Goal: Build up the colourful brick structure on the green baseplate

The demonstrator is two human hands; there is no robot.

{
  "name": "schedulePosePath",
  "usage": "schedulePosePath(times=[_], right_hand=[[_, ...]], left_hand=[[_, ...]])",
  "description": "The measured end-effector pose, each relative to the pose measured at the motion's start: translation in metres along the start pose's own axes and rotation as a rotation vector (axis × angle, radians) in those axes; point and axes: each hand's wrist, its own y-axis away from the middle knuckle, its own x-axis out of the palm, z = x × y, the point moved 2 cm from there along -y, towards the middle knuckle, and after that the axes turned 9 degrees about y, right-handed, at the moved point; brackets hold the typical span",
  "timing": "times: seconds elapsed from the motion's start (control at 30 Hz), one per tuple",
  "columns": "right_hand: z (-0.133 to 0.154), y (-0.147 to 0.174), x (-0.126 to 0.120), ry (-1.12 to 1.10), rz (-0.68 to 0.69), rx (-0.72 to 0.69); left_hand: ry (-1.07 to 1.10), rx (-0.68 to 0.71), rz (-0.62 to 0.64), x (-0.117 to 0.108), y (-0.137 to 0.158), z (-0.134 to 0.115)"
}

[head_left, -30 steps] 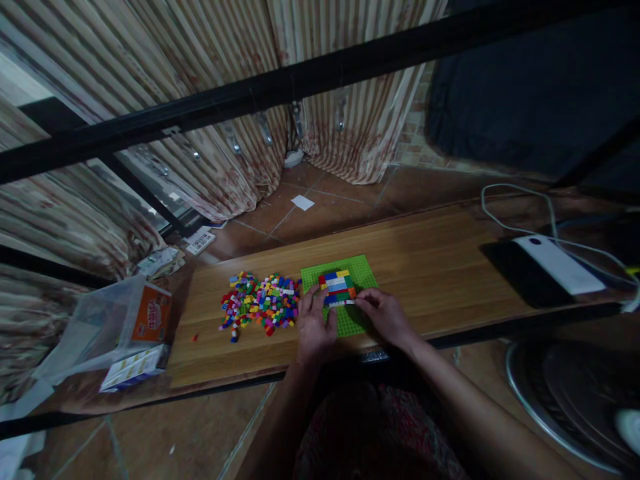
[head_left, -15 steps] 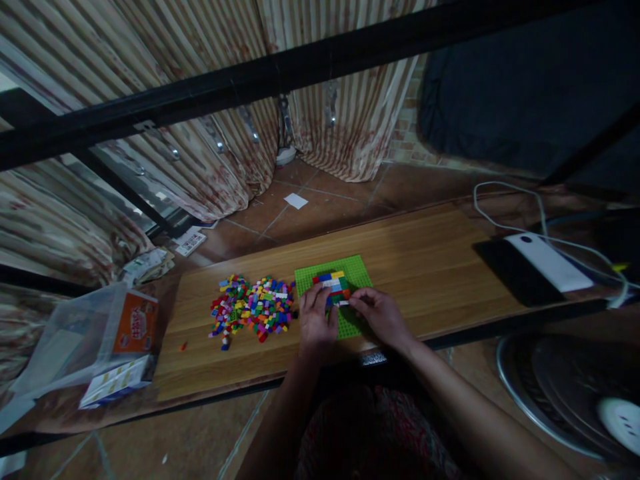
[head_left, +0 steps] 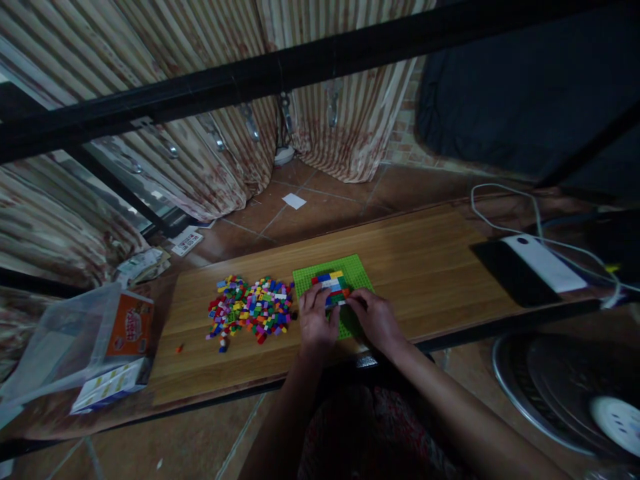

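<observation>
Head view, baseplate (head_left: 357, 269), far edge rising rightward

Striped curtains (head_left: 205, 40) hang above brown tiled floor (head_left: 330, 201).

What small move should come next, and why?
Perhaps the right hand should press at the near right corner of the multicoloured plastic brick block: that hand's fingers are there, while the left hand covers its left side on the green studded baseplate.

A home (striped curtains (head_left: 360, 127), tiled floor (head_left: 330, 207)).
</observation>
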Motion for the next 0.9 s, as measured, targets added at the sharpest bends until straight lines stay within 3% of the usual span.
schedulePosePath(times=[0.4, 0.9], right_hand=[[-0.010, -0.008, 0.004, -0.238, 0.011, 0.141], [-0.014, -0.017, 0.007, -0.205, 0.067, 0.139]], left_hand=[[-0.001, -0.011, -0.021, 0.002, -0.001, 0.001], [0.028, -0.059, 0.051, -0.006, -0.006, -0.004]])
